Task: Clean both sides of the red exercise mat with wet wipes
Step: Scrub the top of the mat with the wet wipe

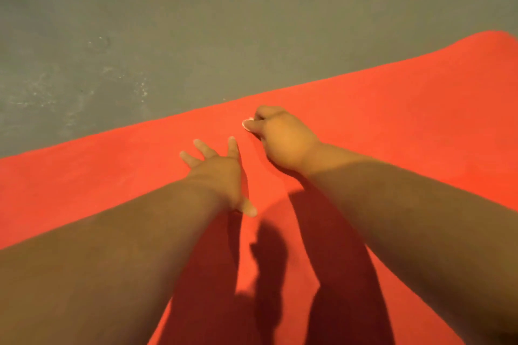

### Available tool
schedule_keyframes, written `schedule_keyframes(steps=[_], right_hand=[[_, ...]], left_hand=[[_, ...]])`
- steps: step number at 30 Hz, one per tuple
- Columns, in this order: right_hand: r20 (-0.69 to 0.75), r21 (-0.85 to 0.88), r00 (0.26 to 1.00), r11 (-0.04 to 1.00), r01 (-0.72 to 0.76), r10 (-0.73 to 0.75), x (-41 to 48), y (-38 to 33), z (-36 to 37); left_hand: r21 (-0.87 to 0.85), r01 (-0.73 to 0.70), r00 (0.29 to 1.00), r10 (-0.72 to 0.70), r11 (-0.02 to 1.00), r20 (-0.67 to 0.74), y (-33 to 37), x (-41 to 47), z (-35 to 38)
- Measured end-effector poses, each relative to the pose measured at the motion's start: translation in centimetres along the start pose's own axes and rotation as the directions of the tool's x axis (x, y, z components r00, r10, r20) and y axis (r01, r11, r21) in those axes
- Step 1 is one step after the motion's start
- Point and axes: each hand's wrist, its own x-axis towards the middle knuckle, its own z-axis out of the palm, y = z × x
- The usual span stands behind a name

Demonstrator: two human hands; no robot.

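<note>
The red exercise mat (392, 109) lies flat on the floor and fills the lower and right part of the view. My left hand (217, 173) rests on the mat with its fingers spread and straight. Just beyond it and to the right, my right hand (280, 137) has its fingers curled round a small white wet wipe (247, 123) and holds it down against the mat near the far edge. Only a corner of the wipe shows past the fingers.
Grey concrete floor (168, 36) with pale scuff marks lies beyond the mat's far edge. The mat's far right end (499, 39) curves upward. Dark shadows of my arms fall on the mat near me.
</note>
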Motion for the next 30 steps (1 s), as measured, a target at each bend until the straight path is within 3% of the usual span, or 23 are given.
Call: schedule_keyframes(steps=[2,5,7,10,12,14,15,17,19,20,21,26,28,30], right_hand=[[-0.086,-0.059,0.983,0.984,-0.169,0.164,-0.8,3.9,-1.6],[-0.176,-0.128,0.803,0.795,-0.593,0.570,-3.1,10.8,-5.3],[-0.171,-0.105,0.746,0.741,-0.663,0.643,-3.3,10.9,-6.1],[-0.178,0.025,0.842,0.858,-0.513,0.509,-2.5,4.6,-2.7],[-0.109,0.060,0.960,0.966,-0.252,0.257,-3.1,-0.6,-0.4],[0.015,0.074,0.999,0.997,-0.032,0.031,-4.2,-2.1,-0.1],[0.007,0.071,1.000,0.997,-0.029,0.029,-4.4,-0.7,-0.7],[-0.115,0.010,0.960,0.967,-0.255,0.255,-5.0,4.6,-2.3],[-0.242,-0.004,0.795,0.818,-0.575,0.557,-7.5,11.0,-4.6],[-0.248,0.024,0.710,0.737,-0.676,0.659,-9.0,12.9,-5.5],[-0.235,0.031,0.680,0.704,-0.709,0.695,-10.0,13.3,-5.9],[-0.159,0.137,0.814,0.829,-0.542,0.558,-10.4,4.0,-2.9],[-0.068,0.168,0.942,0.935,-0.313,0.328,-10.9,-0.5,-1.5],[-0.012,0.193,0.994,0.975,-0.109,0.113,-12.1,-2.9,-0.9]], left_hand=[[-0.009,0.015,1.000,-0.015,1.000,-0.006,0.1,0.3,0.1],[-0.008,0.032,0.999,-0.032,0.999,0.002,0.1,0.7,-0.2],[-0.022,0.045,0.999,-0.045,0.999,0.017,0.4,0.7,-0.3],[-0.027,0.055,0.998,-0.054,0.998,0.015,0.4,0.9,-0.4],[-0.025,0.048,0.999,-0.048,0.999,0.007,0.2,1.0,-0.2],[-0.025,0.041,0.999,-0.041,0.999,0.000,0.2,1.2,-0.2],[-0.032,0.044,0.999,-0.044,0.999,0.000,0.2,1.2,-0.2],[-0.042,0.050,0.999,-0.051,0.998,-0.008,0.1,1.2,0.0],[-0.025,0.048,0.998,-0.048,0.999,-0.026,0.1,1.3,0.1],[-0.013,0.045,0.998,-0.046,0.999,-0.037,0.1,1.3,0.1],[-0.003,0.043,0.998,-0.043,0.999,-0.046,0.1,1.3,0.1],[0.013,0.038,0.996,-0.037,0.999,-0.075,0.1,1.4,0.2],[0.039,0.021,0.996,-0.017,0.999,-0.091,-0.2,1.5,0.3],[0.069,0.012,0.995,-0.005,0.998,-0.096,-0.7,1.3,0.6]])
